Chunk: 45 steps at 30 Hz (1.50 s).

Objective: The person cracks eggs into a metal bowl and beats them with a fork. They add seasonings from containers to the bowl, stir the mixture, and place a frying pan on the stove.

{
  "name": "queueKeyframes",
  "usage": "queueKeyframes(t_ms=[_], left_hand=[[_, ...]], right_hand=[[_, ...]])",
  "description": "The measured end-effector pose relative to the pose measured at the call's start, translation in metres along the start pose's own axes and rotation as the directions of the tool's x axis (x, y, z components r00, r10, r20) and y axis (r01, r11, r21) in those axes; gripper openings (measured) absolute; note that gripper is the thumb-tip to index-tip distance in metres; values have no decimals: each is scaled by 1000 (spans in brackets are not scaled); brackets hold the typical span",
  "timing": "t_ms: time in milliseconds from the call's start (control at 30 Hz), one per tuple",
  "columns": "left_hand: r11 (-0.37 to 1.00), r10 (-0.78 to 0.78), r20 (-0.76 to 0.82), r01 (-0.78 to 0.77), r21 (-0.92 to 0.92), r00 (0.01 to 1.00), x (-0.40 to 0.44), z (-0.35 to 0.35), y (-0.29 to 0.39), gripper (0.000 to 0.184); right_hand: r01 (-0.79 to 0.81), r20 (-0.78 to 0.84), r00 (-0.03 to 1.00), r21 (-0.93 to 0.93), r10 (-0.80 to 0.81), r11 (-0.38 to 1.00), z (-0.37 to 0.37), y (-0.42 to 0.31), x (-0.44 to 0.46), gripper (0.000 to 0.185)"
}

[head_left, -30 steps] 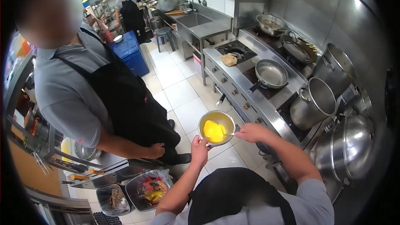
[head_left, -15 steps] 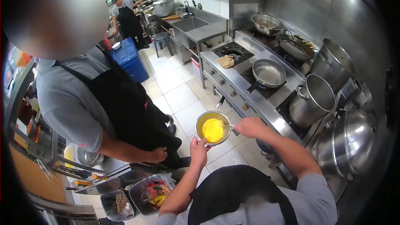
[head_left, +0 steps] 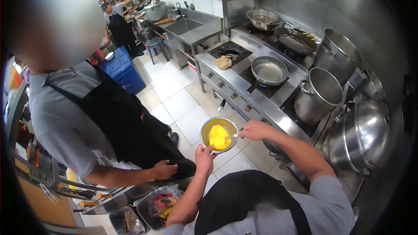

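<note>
A round metal bowl holding bright yellow liquid, which looks like beaten egg, is in front of my body above the tiled floor. My left hand grips the near left side of its rim, thumb over the edge. At the bowl's right side my right hand is closed around the handle of a metal utensil, whose far end dips into the yellow liquid. The utensil's submerged tip cannot be made out.
A stove with a frying pan and tall pots stands ahead right. A co-worker in a black apron stands close on my left. Below are two bins. Farther off are a blue container and a sink.
My view has turned a little right, and the stove appears farther left. The yellow liquid's shape has changed around the utensil. The co-worker's near hand has opened somewhat.
</note>
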<state>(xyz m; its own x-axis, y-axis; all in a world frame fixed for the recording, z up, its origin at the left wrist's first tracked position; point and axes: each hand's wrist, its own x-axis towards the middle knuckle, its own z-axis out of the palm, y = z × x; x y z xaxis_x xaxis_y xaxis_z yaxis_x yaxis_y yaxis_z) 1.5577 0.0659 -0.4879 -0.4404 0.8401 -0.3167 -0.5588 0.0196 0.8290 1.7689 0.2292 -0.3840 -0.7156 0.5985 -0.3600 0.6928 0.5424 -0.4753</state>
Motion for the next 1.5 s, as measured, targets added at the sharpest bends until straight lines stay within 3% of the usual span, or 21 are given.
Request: queueKeyframes(t_ms=[100, 233, 300, 333, 400, 433, 500, 533, 600, 633, 700, 833, 900, 933, 1033, 1167, 1233, 1267, 1333, 1433, 1500], left_hand=[[1000, -10, 13, 10, -7, 1000, -2, 3, -6, 15], [1000, -21, 3, 21, -2, 1000, -2, 5, 1, 16], [1000, -1, 3, 1, -11, 1000, -3, 5, -1, 17], [1000, -12, -2, 12, -10, 1000, -3, 8, 0, 20], [999, -39, -17, 39, -4, 999, -4, 10, 2, 23], [999, -35, -21, 35, -4, 999, -4, 11, 2, 23], [999, -43, 23, 42, 30, 999, -6, 10, 3, 18], [999, -32, 22, 31, 32, 999, -5, 10, 3, 18], [997, -64, 18, 63, 51, 998, -8, 11, 1, 18], [998, -51, 17, 51, 44, 999, -7, 12, 1, 18], [997, -73, 25, 73, 14, 997, -10, 12, 1, 18], [997, -74, 4, 74, 33, 997, -13, 12, 6, 18], [998, -55, -7, 56, 25, 998, -13, 11, 4, 19], [997, -55, -6, 55, 46, 998, -9, 8, 2, 19], [996, -50, -8, 51, 67, 999, -4, 9, -4, 18], [998, -58, -23, 59, 34, 998, 2, 0, -20, 21], [996, -70, 5, 69, 59, 998, 1, -3, -18, 17], [998, -50, -9, 50, 43, 999, 0, -3, -18, 17], [997, -56, 37, 54, 63, 998, -5, -1, -11, 17], [997, -69, -12, 69, 34, 998, -12, 6, -2, 19], [997, -64, -36, 65, 44, 997, -10, 5, -11, 18]], right_hand=[[-72, 31, 996, -164, 78, 984, 9, -2, -4, 60], [48, 101, 994, -33, -45, 998, 0, 4, -6, 58], [-120, -33, 993, -222, 115, 968, 7, -3, -14, 57], [-111, -40, 994, -227, 104, 968, 9, 4, -10, 57], [131, 24, 991, -90, -129, 987, 8, 17, -4, 54], [136, 24, 991, -91, -134, 987, 9, 15, -5, 54], [-131, -87, 990, -253, 112, 958, 8, 5, -13, 59], [-124, -94, 990, -255, 103, 959, 2, 3, -14, 59], [78, 150, 987, -143, -57, 987, -12, 3, -15, 56], [87, 147, 987, -153, -64, 984, -14, 1, -16, 56], [-114, -20, 993, -262, 113, 958, -4, -4, -20, 55], [115, 133, 987, -186, -91, 976, -4, 2, -14, 56], [-103, 13, 993, -346, 114, 933, -5, -8, -21, 58], [-53, 131, 987, -309, 98, 950, -15, -21, -32, 57], [-23, 131, 990, -158, 44, 987, -25, -10, -22, 55], [49, 56, 998, -385, -29, 922, -3, -2, -16, 59], [87, 130, 990, -203, -61, 975, -18, -5, -21, 56], [108, 136, 987, -221, -79, 969, -11, -1, -21, 56], [11, 141, 989, -413, 53, 910, 2, 4, -20, 57], [21, 153, 988, -246, 17, 969, -9, 1, -22, 57], [2, 148, 988, -337, 51, 941, 8, 3, -20, 57]])
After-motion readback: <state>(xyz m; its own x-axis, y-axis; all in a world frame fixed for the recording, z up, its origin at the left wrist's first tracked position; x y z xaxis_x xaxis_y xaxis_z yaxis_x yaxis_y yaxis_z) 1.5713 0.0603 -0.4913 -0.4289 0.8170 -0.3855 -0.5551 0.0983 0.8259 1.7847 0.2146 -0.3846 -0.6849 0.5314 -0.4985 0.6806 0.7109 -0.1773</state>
